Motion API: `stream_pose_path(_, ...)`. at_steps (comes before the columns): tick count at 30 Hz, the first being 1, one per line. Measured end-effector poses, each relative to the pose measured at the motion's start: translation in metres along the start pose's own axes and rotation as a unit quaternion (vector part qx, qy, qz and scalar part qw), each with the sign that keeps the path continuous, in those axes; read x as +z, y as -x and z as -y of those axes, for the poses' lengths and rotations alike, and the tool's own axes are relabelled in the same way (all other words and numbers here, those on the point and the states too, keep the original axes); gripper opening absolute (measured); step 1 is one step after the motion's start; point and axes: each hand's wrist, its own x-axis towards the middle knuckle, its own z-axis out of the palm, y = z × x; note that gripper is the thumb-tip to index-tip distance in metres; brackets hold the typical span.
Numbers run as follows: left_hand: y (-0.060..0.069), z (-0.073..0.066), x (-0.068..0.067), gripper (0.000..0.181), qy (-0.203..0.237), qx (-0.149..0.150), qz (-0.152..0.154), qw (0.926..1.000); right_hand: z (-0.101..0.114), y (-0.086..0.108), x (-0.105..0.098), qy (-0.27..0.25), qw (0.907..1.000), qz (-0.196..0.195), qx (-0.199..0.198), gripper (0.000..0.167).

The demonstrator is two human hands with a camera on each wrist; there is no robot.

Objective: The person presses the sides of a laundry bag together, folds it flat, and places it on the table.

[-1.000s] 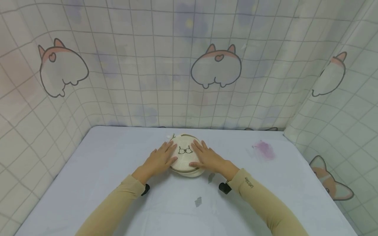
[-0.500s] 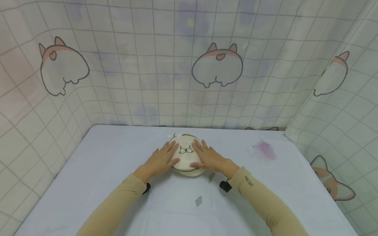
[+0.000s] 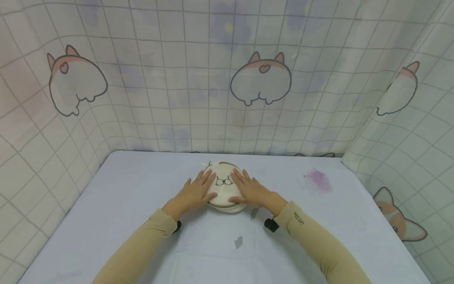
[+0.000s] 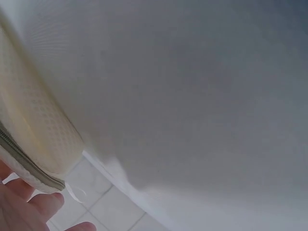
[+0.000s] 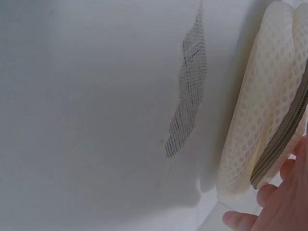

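A round cream mesh laundry bag (image 3: 223, 195) lies on the table in the head view, with a small line drawing on its top and a zipper round its edge. My left hand (image 3: 193, 194) rests on its left side, fingers spread and straight. On the right side my right hand (image 3: 254, 192) lies the same way, thumb pointing inward. In the left wrist view the bag's mesh side (image 4: 43, 120) and zipper (image 4: 29, 166) show above the fingers. The right wrist view shows the bag's puffy mesh wall (image 5: 255, 106) beside my fingers. What is inside the bag is hidden.
A white cloth covers the table (image 3: 124, 197). It bears a pink stain (image 3: 319, 180) at the right and grey patches (image 3: 239, 242) near the middle. A tile-patterned curtain (image 3: 159, 79) with cartoon dogs hangs round the back and sides.
My left hand has slid slightly to the right over the bag. The right hand stays in place, and the bag has hardly moved.
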Motion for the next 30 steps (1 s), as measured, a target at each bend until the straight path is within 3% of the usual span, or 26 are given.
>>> stream_pose_path(30, 0.002, -0.011, -0.006, 0.076, -0.029, -0.006, 0.033, 0.9990, 0.001, -0.002, 0.007, 0.002, 0.9999, 0.006, 0.010, 0.094)
